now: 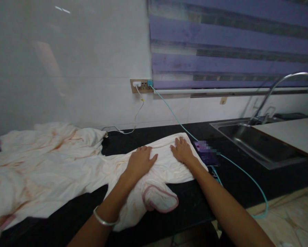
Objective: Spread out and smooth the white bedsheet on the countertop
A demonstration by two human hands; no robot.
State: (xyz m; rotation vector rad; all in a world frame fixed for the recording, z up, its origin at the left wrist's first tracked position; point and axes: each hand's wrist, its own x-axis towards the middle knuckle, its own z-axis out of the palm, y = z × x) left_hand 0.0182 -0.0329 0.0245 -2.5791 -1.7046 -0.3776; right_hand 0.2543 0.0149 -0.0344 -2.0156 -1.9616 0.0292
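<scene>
A white garment [166, 171] with a pink-edged sleeve opening lies spread on the black countertop [192, 209]. My left hand [140, 160] rests flat on its middle, fingers stretched out. Farther right, my right hand [181, 150] presses on the garment near its right end, fingers spread. Neither hand grips anything. Toward the left, the white cloth runs on into a large crumpled heap [51, 164] with brownish-orange stains; I cannot tell whether it is all one piece.
Right of the garment lies a phone [208, 156] with a teal cable [174, 115] leading to the wall socket [142, 85]. A steel sink [257, 144] with a curved faucet [280, 82] is farther right, partly covered by a white board [293, 132]. The counter's front edge is close.
</scene>
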